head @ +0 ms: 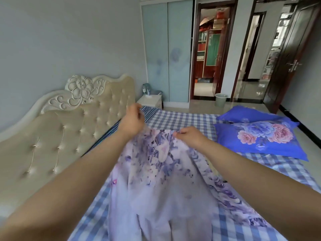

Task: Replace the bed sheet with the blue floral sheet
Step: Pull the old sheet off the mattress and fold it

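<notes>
Both hands, left [132, 121] and right [190, 136], pinch the floral sheet's [161, 180] far edge above the checked bed [182, 119]. Sheet judged light, limp, bunching easily; best held at corners.

no readable text, labels or numbers

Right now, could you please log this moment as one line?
stage: spreading | left hand: grips floral sheet edge | right hand: pinches same edge | checked sheet: on bed | pillows: far corner
</notes>
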Tool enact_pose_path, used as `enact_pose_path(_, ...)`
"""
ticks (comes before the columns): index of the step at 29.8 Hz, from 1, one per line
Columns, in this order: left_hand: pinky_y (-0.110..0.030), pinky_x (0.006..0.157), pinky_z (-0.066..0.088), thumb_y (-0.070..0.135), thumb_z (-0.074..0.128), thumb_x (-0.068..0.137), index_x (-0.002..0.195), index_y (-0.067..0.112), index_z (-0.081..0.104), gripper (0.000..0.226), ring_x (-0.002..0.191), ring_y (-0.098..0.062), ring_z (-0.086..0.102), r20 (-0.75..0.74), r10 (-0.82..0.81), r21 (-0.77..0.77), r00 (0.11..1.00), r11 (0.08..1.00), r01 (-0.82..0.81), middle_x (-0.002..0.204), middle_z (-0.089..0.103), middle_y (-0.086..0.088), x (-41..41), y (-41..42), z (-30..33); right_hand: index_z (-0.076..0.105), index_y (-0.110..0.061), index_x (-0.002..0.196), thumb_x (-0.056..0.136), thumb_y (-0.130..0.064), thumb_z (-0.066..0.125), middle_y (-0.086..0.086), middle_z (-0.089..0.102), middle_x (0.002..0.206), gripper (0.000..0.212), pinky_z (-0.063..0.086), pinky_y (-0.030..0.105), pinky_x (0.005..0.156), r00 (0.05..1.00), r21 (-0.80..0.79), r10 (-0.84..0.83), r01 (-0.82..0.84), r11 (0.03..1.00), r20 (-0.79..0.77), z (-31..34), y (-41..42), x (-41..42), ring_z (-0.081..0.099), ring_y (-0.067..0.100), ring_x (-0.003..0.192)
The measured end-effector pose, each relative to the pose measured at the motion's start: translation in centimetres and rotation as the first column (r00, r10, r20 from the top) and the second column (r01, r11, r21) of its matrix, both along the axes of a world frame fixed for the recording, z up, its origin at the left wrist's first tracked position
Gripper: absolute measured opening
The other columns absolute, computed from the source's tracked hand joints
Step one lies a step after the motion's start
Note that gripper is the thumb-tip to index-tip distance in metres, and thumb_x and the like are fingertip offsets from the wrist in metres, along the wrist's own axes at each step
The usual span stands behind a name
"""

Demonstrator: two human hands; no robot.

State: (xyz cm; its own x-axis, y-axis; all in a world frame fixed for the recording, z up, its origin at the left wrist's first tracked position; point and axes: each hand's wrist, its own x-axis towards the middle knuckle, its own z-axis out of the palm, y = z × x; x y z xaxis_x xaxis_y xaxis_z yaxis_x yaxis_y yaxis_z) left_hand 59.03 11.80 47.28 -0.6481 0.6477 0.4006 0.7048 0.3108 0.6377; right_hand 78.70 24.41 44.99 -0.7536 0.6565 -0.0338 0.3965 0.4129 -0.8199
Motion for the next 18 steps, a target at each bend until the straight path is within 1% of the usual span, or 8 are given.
enact_pose_path(2,-0.037,0.094,0.047,0.046,0.053,0.091,0.116,0.021,0.057,0.036,0.101,-0.020,0.060,0.202,-0.338,-0.137,0.919,0.920,0.368,0.108,0.060,0.001,4.7,0.8,-0.3,0.061,-0.012,0.072,0.093,-0.023,0.060,0.000,0.048,0.062,0.024,0.029,0.014,0.046,0.986,0.125,0.164,-0.160,0.979,-0.024,0.8,-1.4,-0.9,0.043,0.010,0.056)
enact_pose_path(4,-0.026,0.097,0.043,0.068,0.049,0.081,0.101,0.037,0.060,0.039,0.105,-0.008,0.058,0.348,-0.464,-0.251,0.814,0.791,0.558,0.106,0.063,0.012,7.1,0.8,-0.2,0.068,-0.013,0.085,0.092,-0.016,0.059,0.000,0.060,0.074,0.011,0.037,0.016,0.055,0.973,0.175,0.228,-0.222,0.959,-0.019,1.1,-1.5,-0.7,0.053,0.011,0.066)
enact_pose_path(5,-0.022,0.094,0.044,0.068,0.050,0.082,0.097,0.038,0.060,0.035,0.101,-0.005,0.058,0.364,-0.488,-0.294,0.793,0.748,0.595,0.103,0.063,0.012,7.4,0.8,-0.2,0.065,-0.013,0.079,0.091,-0.013,0.059,-0.001,0.059,0.072,0.014,0.037,0.018,0.055,0.968,0.168,0.251,-0.245,0.955,-0.014,0.9,-1.2,-0.5,0.051,0.010,0.063)
enact_pose_path(8,-0.013,0.081,0.044,0.042,0.066,0.086,0.099,0.025,0.063,0.021,0.091,-0.005,0.061,0.361,-0.512,-0.427,0.780,0.652,0.626,0.099,0.066,0.008,7.7,1.9,-0.4,0.059,0.002,0.073,0.094,-0.024,0.056,0.003,0.049,0.065,0.033,0.033,0.024,0.057,0.963,0.120,0.267,-0.263,0.957,-0.021,-0.1,0.1,0.1,0.042,0.010,0.059)
enact_pose_path(12,-0.032,0.080,0.048,0.063,0.067,0.074,0.097,0.008,0.068,0.059,0.081,-0.020,0.064,0.304,-0.501,-0.504,0.810,0.637,0.583,0.096,0.069,-0.015,7.2,2.7,-1.1,0.061,-0.021,0.083,0.099,-0.043,0.038,-0.002,0.064,0.085,0.036,0.045,0.023,0.081,0.968,-0.067,0.244,-0.248,0.966,-0.066,-1.2,1.1,1.3,0.059,0.010,0.082)
enact_pose_path(13,-0.036,0.083,0.050,0.061,0.066,0.077,0.095,0.012,0.071,0.052,0.084,-0.022,0.066,0.316,-0.487,-0.490,0.814,0.651,0.580,0.094,0.071,-0.011,6.9,2.7,-1.2,0.063,-0.021,0.091,0.100,-0.042,0.037,-0.002,0.067,0.095,0.035,0.045,0.024,0.088,0.966,-0.144,0.247,-0.257,0.956,-0.078,-1.7,1.6,1.6,0.061,0.012,0.090)
enact_pose_path(15,-0.027,0.082,0.050,0.043,0.064,0.088,0.084,0.029,0.074,0.017,0.084,-0.011,0.068,0.376,-0.478,-0.432,0.794,0.667,0.606,0.087,0.074,0.006,6.8,2.4,-0.9,0.067,-0.014,0.102,0.100,-0.033,0.043,0.005,0.069,0.106,0.030,0.046,0.030,0.092,0.960,-0.270,0.269,-0.280,0.921,-0.079,-2.8,2.4,2.3,0.063,0.018,0.098)
enact_pose_path(18,-0.024,0.088,0.049,0.038,0.062,0.090,0.092,0.031,0.075,0.015,0.092,-0.009,0.068,0.437,-0.475,-0.365,0.764,0.682,0.633,0.094,0.074,0.009,6.6,2.0,-0.8,0.070,-0.020,0.091,0.093,-0.026,0.049,-0.002,0.071,0.094,0.022,0.050,0.029,0.077,0.932,-0.287,0.362,-0.338,0.896,0.031,-4.1,3.6,2.9,0.064,0.014,0.086)
